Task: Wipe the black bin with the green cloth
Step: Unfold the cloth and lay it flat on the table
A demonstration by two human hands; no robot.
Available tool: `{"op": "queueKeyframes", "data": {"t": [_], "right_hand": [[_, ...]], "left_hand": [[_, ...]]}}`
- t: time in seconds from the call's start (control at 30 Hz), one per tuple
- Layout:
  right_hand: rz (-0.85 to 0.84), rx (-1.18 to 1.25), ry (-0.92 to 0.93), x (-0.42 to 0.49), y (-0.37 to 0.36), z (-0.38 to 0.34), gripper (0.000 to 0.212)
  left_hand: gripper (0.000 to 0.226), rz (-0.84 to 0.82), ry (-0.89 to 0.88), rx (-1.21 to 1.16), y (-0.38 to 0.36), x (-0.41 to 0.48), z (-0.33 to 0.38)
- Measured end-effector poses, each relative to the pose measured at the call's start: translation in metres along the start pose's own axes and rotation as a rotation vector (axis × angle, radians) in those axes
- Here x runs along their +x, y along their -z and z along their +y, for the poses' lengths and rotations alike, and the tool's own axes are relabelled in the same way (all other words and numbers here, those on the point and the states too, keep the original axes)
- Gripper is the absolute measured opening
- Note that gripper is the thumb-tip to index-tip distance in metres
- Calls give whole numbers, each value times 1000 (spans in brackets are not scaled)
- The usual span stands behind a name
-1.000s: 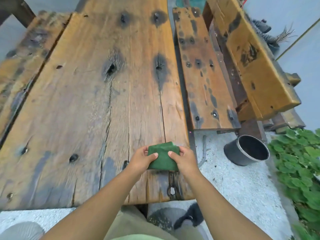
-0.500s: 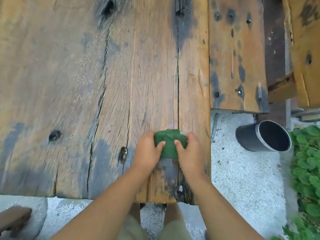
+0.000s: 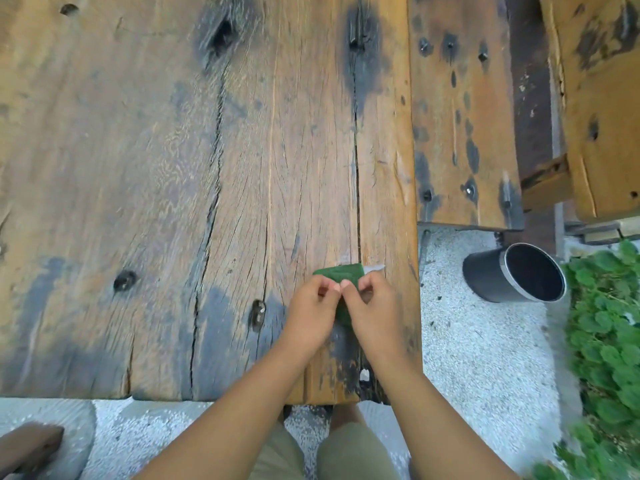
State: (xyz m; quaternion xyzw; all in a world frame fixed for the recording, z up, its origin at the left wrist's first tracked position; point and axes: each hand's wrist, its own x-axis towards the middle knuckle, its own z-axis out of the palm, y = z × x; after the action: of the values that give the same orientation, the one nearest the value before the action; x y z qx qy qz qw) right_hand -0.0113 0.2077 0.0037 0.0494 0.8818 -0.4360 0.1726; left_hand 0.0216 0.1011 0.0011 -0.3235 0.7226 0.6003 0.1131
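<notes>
Both hands, left hand point(image 3: 311, 315) and right hand point(image 3: 372, 311), pinch the folded green cloth point(image 3: 341, 273) near the surface's point(image 3: 173, 168) front right corner. The black bin point(image 3: 512, 273) lies tipped on the gravel ground point(image 3: 485, 358), well apart, to the right.

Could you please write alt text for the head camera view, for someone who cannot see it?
Both hands, left hand and right hand, pinch a folded green cloth at the near edge of a weathered wooden plank table. A round black bin stands untouched on pale gravel to the right, beside leafy green plants.

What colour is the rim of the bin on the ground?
Silver-grey, unlike the black bin wall; its rim shows best in the head view.
</notes>
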Motion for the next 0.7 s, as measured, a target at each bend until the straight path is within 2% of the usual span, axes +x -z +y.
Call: {"op": "queueKeyframes", "data": {"t": [0.03,0.1,0.2,0.3,0.4,0.47,0.57,0.7], "right_hand": [[-26,101,-70,-3,-2,-4,20],[-108,247,-176,-9,-7,-12,15],[-258,436,-259,-12,-17,-22,25],[-379,497,-276,-12,-29,-29,31],[-472,498,-302,-9,-45,-30,29],[-488,487,-340,-5,-52,-27,26],[-419,402,-404,4,-53,-18,22],[-320,466,-528,15,-33,-3,21]], "left_hand": [[17,0,74,-95,4,-4,0],[20,9,113,-170,16,-9,-3],[20,37,81,-247,40,-8,-12],[8,82,54,-172,63,3,-24],[22,121,105,-101,84,17,-41],[20,141,152,-99,94,25,-54],[16,171,164,16,99,34,-70],[18,214,20,371,100,41,-73]]}}
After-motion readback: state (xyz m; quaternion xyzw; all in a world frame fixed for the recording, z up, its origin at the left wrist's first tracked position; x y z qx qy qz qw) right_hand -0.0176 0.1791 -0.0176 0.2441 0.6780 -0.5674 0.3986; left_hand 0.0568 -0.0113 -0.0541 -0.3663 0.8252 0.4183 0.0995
